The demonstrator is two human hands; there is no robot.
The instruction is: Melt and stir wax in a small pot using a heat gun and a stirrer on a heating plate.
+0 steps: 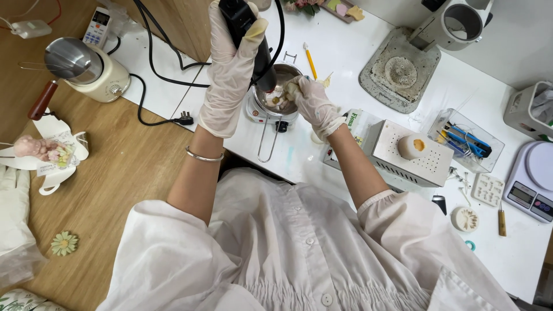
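Observation:
Both my hands wear thin white gloves. My left hand (230, 69) grips a black corded tool (253, 40) like a heat gun, its nozzle aimed down into a small steel pot (282, 92). My right hand (311, 101) rests at the pot's right rim, fingers pinched on a small pale tool or piece; I cannot tell which. The pot sits on a small round white heater (257, 113) and holds several pale and amber bits. A wire handle (266, 141) hangs toward me.
A white perforated box (426, 164) bears a cream candle (412, 145) at right. Beyond lie a clear tray of blue tools (466, 141), a digital scale (533, 184), a grey stone slab (397, 72), a yellow pencil (311, 62). A cream kettle-like appliance (95, 69) and black cables (161, 75) lie left.

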